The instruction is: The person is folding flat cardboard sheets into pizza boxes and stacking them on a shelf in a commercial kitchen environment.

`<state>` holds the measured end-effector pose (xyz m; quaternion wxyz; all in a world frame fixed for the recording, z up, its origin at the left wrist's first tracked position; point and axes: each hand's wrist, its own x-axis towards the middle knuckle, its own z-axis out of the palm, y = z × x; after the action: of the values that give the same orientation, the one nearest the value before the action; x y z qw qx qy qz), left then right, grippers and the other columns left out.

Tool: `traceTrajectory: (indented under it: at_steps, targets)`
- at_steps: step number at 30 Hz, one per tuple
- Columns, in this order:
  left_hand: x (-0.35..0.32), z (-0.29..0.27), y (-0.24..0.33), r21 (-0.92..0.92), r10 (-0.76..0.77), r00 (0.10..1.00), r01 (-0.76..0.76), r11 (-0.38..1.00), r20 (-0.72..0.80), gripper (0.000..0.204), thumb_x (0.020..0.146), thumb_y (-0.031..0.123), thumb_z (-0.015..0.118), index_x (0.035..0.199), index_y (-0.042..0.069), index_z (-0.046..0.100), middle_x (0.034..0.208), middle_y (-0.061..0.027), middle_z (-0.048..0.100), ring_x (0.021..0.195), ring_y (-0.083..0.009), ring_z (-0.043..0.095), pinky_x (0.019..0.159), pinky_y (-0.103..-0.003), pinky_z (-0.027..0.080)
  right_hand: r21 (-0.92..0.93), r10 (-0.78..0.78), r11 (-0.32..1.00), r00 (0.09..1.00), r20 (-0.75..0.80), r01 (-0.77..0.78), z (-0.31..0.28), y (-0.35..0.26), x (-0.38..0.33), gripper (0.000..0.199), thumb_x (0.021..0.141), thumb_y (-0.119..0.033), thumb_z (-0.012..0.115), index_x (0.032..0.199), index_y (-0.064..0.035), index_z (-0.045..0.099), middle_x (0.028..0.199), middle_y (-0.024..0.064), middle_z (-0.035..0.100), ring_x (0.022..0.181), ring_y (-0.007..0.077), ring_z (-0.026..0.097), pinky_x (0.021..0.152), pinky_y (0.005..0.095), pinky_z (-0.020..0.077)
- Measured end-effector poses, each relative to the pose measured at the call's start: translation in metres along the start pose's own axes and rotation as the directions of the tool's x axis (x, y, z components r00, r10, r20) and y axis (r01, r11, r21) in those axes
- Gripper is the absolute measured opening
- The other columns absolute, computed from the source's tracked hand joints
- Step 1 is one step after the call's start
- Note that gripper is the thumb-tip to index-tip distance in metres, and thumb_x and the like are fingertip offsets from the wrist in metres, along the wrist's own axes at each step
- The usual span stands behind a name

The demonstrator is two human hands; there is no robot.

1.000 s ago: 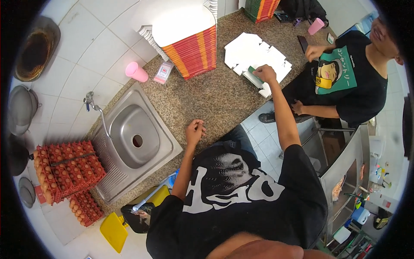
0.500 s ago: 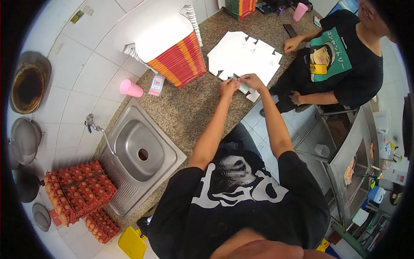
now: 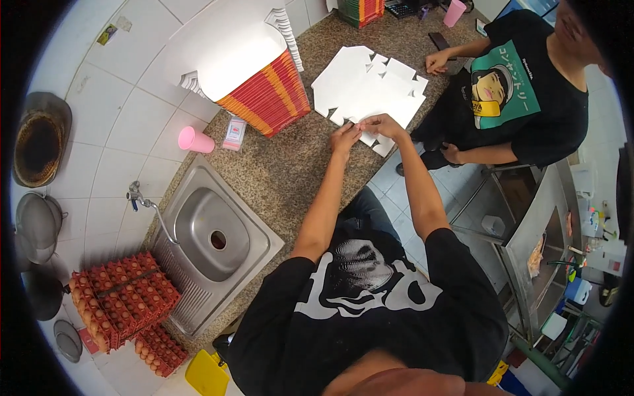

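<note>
A flat white cardboard box blank (image 3: 370,86) with notched edges and cut tabs lies on the granite counter in front of me. At its near edge, my left hand (image 3: 345,140) has thumb and fingers closed on a small flap. My right hand (image 3: 384,125) pinches the same edge just to the right, its fingertips meeting those of the left. The bit of card between the fingertips is mostly hidden. Left of the blank stands a tall stack of box blanks (image 3: 267,92), white on top with red and orange striped edges.
A steel sink (image 3: 264,244) is set into the counter (image 3: 271,171) at left, near pink cups (image 3: 196,140) and a small packet (image 3: 234,133). Egg trays (image 3: 125,297) are stacked lower left. A co-worker (image 3: 528,92) stands at right, one hand on the counter beside a phone (image 3: 438,41).
My fingertips have shifted slightly along the blank's near edge, and a dark sliver between them no longer shows. The co-worker's hand on the counter has slid a little left.
</note>
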<state>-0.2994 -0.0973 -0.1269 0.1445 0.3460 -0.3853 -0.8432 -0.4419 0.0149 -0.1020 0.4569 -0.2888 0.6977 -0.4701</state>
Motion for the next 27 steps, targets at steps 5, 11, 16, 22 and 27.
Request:
traceTrajectory:
  at_steps: [5, 11, 16, 22, 27]
  targets:
    - [-0.003, 0.004, -0.003, -0.025, -0.001, 1.0, 0.002, 1.0, 0.027, 0.059, 0.087, 0.01, 0.071, 0.13, -0.018, 0.041, 0.118, -0.0228, 0.059, 0.104, -0.0267, 0.064, 0.093, -0.032, 0.055, 0.01, 0.015, 1.0, 1.0, -0.004, -0.015, -0.008, 0.009, 0.003, 0.03, 0.083, -0.026, 0.077, 0.105, -0.0061, 0.073, 0.086, -0.0009, 0.07, 0.068, 0.0066, 0.056, 0.061, 0.0248, 0.0464]
    - [0.0, 0.002, -0.002, -0.028, 0.016, 0.999, -0.015, 0.999, 0.031, 0.051, 0.088, 0.01, 0.069, 0.126, -0.016, 0.046, 0.112, -0.0194, 0.061, 0.098, -0.0246, 0.065, 0.09, -0.032, 0.056, -0.044, 0.046, 0.998, 0.997, -0.068, -0.049, -0.009, 0.014, 0.008, 0.029, 0.083, -0.029, 0.073, 0.1, -0.0051, 0.074, 0.082, 0.0004, 0.07, 0.068, 0.0101, 0.059, 0.063, 0.0265, 0.0484]
    - [0.002, 0.013, -0.002, 0.226, 0.092, 0.995, -0.079, 0.971, -0.046, 0.033, 0.084, 0.003, 0.068, 0.112, -0.008, 0.057, 0.101, -0.0144, 0.065, 0.089, -0.0205, 0.066, 0.078, -0.03, 0.059, -0.696, -0.347, 0.696, 0.931, -0.113, 0.175, 0.013, -0.007, -0.004, 0.024, 0.075, -0.026, 0.068, 0.095, -0.0128, 0.072, 0.082, 0.0104, 0.071, 0.077, 0.0296, 0.069, 0.069, 0.0395, 0.0529]
    - [0.016, 0.018, -0.002, 0.346, 0.153, 0.984, -0.112, 0.931, -0.093, 0.039, 0.081, 0.001, 0.07, 0.117, -0.006, 0.057, 0.094, -0.0113, 0.066, 0.081, -0.0181, 0.066, 0.068, -0.028, 0.058, -0.532, -0.441, 0.847, 0.569, -0.694, 0.008, -0.014, -0.084, -0.021, 0.023, 0.085, -0.025, 0.061, 0.099, -0.0087, 0.07, 0.093, 0.0153, 0.069, 0.084, 0.0345, 0.067, 0.073, 0.0428, 0.0522]
    - [0.03, 0.029, 0.026, 0.483, 0.287, 0.952, -0.303, 0.822, 0.108, 0.06, 0.088, 0.024, 0.071, 0.133, -0.005, 0.046, 0.113, -0.0138, 0.063, 0.1, -0.0209, 0.06, 0.087, -0.031, 0.049, -0.714, -0.739, 0.674, 0.187, -0.647, 0.191, 0.008, -0.148, -0.068, 0.014, 0.087, -0.008, 0.059, 0.096, -0.0037, 0.068, 0.096, 0.0136, 0.068, 0.085, 0.0325, 0.066, 0.073, 0.0375, 0.0519]
